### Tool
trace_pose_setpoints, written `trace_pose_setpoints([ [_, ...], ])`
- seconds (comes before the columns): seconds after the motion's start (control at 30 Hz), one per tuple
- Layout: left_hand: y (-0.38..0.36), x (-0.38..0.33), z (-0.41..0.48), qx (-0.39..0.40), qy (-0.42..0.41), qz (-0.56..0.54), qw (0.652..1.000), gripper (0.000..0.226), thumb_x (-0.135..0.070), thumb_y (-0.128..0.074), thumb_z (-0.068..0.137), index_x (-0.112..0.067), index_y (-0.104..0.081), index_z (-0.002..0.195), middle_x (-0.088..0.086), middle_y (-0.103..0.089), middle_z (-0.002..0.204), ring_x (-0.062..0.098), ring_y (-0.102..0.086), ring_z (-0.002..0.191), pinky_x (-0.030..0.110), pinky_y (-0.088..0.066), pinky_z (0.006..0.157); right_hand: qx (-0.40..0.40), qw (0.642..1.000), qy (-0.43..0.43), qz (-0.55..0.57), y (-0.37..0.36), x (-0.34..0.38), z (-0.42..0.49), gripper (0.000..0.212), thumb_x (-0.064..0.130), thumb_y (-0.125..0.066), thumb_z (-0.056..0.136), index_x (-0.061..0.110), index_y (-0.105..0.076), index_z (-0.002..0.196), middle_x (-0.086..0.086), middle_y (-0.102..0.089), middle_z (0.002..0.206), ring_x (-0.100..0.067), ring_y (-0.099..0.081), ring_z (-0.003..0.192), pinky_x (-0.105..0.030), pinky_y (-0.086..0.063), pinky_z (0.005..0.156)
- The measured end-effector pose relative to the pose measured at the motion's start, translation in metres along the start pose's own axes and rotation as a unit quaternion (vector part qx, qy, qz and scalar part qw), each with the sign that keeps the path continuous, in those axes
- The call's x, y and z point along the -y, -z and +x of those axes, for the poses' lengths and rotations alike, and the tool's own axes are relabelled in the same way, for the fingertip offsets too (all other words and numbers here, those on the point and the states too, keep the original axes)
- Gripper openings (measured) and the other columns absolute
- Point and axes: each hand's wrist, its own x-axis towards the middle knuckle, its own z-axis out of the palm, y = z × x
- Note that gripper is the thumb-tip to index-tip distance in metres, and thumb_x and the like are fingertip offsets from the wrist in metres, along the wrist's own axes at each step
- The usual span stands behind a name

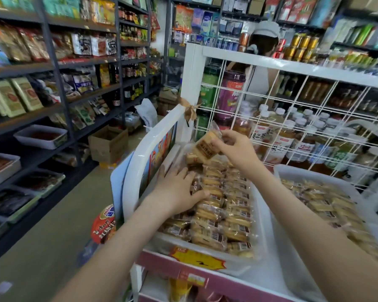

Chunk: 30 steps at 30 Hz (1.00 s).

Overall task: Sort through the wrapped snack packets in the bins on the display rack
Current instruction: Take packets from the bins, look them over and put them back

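The hands are mid-sort at frame centre: the left hand lies flat, fingers spread, on clear-wrapped tan snack packets in the white plastic bin, while the right hand pinches one lifted packet above them, which probably needs setting into a row next.

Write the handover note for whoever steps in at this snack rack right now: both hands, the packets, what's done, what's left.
Left hand: open, fingers flat on the packets in the left bin.
Right hand: grip pinches one wrapped packet, held up over that bin's far end.
The right bin is also full; no hand on it.
Done: one packet picked out.
Left: place it, then work through both bins.
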Motion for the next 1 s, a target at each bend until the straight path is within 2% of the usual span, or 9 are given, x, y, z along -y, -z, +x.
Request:
trace_pose_setpoints([
  [0.1,0.013,-0.008,-0.017,-0.067,-0.020,-0.113,0.991,0.052,-0.055,-0.043,0.096,-0.024,-0.048,0.137,-0.001,-0.051,0.141,0.020,-0.040,0.135,0.048,-0.026,0.115,-0.019,0.993,-0.063,0.095,0.012,0.011,-0.028,0.018,0.029,-0.063,0.090,0.015,-0.067,0.100,-0.002,-0.071,0.097,-0.019,-0.067,0.094,-0.035,-0.057,0.082],
  [0.2,0.019,-0.017,-0.042,-0.158,-0.017,-0.257,0.953,0.045,-0.043,-0.045,0.099,-0.023,-0.048,0.139,0.001,-0.062,0.125,0.018,-0.058,0.112,0.036,-0.047,0.096,-0.021,0.970,-0.092,0.226,0.022,0.030,-0.070,0.016,0.022,-0.061,0.092,0.009,-0.067,0.098,-0.010,-0.073,0.095,-0.026,-0.070,0.092,-0.033,-0.058,0.078],
  [0.37,0.001,-0.037,-0.097,-0.195,0.006,-0.447,0.873,0.030,-0.034,-0.046,0.101,-0.023,-0.059,0.126,-0.009,-0.061,0.115,0.012,-0.056,0.108,0.013,-0.042,0.078,-0.014,0.948,-0.089,0.304,0.018,0.048,-0.159,0.026,0.024,-0.056,0.095,0.002,-0.068,0.099,-0.017,-0.072,0.096,-0.030,-0.068,0.093,-0.041,-0.057,0.084],
  [0.47,-0.022,-0.052,-0.140,-0.224,0.038,-0.535,0.814,0.029,-0.036,-0.059,0.094,-0.021,-0.065,0.118,-0.003,-0.066,0.118,0.014,-0.061,0.105,0.022,-0.050,0.086,-0.028,0.931,-0.104,0.348,0.013,0.046,-0.213,0.037,0.026,-0.046,0.100,-0.005,-0.066,0.104,-0.023,-0.070,0.097,-0.031,-0.068,0.089,-0.037,-0.059,0.078],
  [0.53,-0.040,-0.063,-0.175,-0.220,0.057,-0.551,0.803,0.022,-0.024,-0.061,0.095,-0.017,-0.066,0.115,-0.005,-0.066,0.112,0.011,-0.062,0.098,0.017,-0.050,0.086,-0.042,0.933,-0.121,0.336,0.009,0.041,-0.249,0.035,0.027,-0.044,0.101,0.001,-0.068,0.101,-0.019,-0.071,0.095,-0.031,-0.067,0.090,-0.036,-0.057,0.079],
  [0.6,-0.059,-0.072,-0.206,-0.190,0.088,-0.577,0.790,0.023,-0.018,-0.061,0.094,-0.009,-0.066,0.115,0.004,-0.069,0.110,0.018,-0.066,0.098,0.035,-0.054,0.091,-0.043,0.946,-0.129,0.296,0.000,0.032,-0.287,0.033,0.032,-0.048,0.099,0.009,-0.071,0.097,-0.017,-0.072,0.099,-0.034,-0.066,0.098,-0.047,-0.053,0.091],
  [0.7,-0.082,-0.084,-0.251,-0.155,0.114,-0.622,0.759,0.020,-0.011,-0.059,0.095,-0.002,-0.065,0.112,0.009,-0.070,0.100,0.010,-0.069,0.081,0.027,-0.058,0.075,-0.033,0.945,-0.146,0.290,-0.012,0.034,-0.344,0.038,0.036,-0.044,0.100,0.011,-0.072,0.098,-0.013,-0.074,0.097,-0.031,-0.068,0.098,-0.053,-0.050,0.094],
  [0.87,-0.107,-0.094,-0.306,-0.147,0.141,-0.639,0.742,0.008,-0.013,-0.064,0.092,-0.019,-0.066,0.097,0.005,-0.070,0.102,0.017,-0.069,0.092,0.037,-0.057,0.085,-0.022,0.936,-0.160,0.314,-0.025,0.043,-0.406,0.034,0.032,-0.044,0.100,0.007,-0.065,0.111,-0.014,-0.072,0.102,-0.029,-0.068,0.097,-0.049,-0.053,0.091],
  [1.0,-0.112,-0.089,-0.335,-0.125,0.148,-0.704,0.683,0.010,-0.005,-0.060,0.093,-0.012,-0.067,0.097,0.006,-0.071,0.092,0.018,-0.071,0.082,0.033,-0.060,0.072,-0.057,0.902,-0.187,0.384,-0.036,0.047,-0.428,0.024,0.024,-0.046,0.100,0.004,-0.047,0.113,-0.016,-0.068,0.102,-0.025,-0.070,0.092,-0.038,-0.059,0.070],
])
